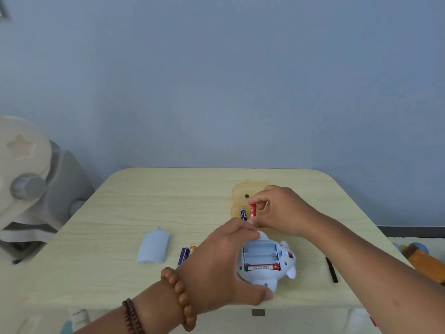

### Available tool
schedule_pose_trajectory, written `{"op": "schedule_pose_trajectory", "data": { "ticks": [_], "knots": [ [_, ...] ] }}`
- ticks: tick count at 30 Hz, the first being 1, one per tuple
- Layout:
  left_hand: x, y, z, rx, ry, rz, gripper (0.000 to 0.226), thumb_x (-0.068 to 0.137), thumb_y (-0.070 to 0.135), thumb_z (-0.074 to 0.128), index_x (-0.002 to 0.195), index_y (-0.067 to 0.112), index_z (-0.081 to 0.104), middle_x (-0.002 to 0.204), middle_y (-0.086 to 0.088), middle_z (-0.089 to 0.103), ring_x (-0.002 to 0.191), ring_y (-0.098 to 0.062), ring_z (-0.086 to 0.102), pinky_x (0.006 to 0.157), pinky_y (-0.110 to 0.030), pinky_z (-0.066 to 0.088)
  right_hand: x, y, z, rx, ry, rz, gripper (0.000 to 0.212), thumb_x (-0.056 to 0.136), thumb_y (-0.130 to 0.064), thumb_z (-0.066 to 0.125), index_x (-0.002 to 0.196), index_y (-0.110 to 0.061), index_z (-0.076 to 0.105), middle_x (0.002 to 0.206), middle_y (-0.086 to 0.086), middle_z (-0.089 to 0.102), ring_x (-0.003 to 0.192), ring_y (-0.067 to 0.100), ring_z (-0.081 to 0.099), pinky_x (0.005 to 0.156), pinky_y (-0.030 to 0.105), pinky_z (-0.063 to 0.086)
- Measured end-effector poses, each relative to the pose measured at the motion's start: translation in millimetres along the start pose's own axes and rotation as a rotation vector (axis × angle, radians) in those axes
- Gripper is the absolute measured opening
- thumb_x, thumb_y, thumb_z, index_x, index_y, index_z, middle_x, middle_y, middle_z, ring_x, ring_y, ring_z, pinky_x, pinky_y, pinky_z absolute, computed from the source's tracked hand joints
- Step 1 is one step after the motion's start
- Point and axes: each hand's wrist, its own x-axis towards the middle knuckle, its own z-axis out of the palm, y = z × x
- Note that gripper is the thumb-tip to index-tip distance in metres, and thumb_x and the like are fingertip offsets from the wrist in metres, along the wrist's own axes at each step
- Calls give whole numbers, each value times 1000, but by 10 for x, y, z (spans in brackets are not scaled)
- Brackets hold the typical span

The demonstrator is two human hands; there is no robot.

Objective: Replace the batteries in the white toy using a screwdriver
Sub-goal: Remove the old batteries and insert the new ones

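Left hand (pixel 216 266) hides batteries (pixel 184 255), possibly two; cover (pixel 153 247) beside.

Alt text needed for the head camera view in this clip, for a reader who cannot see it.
The left hand steadies a white toy lying with its battery bay open and one red battery seated, while the right hand pinches another red battery just beyond it. On the pale wooden table lie the removed cover, loose batteries and a dark screwdriver.

Matt pale wood-grain table (pixel 120 213) – smooth plastic white toy (pixel 286 261), wooden bead bracelet (pixel 179 289).
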Motion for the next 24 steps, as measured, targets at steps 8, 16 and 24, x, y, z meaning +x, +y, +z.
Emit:
{"op": "schedule_pose_trajectory", "data": {
  "ticks": [8,16,24],
  "knots": [
    [33,-15,14,-8,-4,0,87,62,56,84,137,23,51,130,22,43,119,3,47,94,-1,33,48,93,29,16,-63,21,59,77,-41,87,132,-30,67,102,-11,59,93,9,59,91,29,51],
    [28,-4,5,-8,3,-4,87,62,55,84,137,23,52,130,21,44,117,4,47,95,0,32,-459,46,-75,200,259,-68,43,79,-45,80,121,-39,69,103,-13,63,89,7,62,77,20,48],
    [59,8,-2,10,-37,3,84,63,54,83,134,23,53,129,20,44,119,1,47,99,-11,39,-1320,216,124,357,-11,-3,83,60,-38,93,132,-51,55,128,-28,64,117,-4,63,101,27,52]
  ]
}}
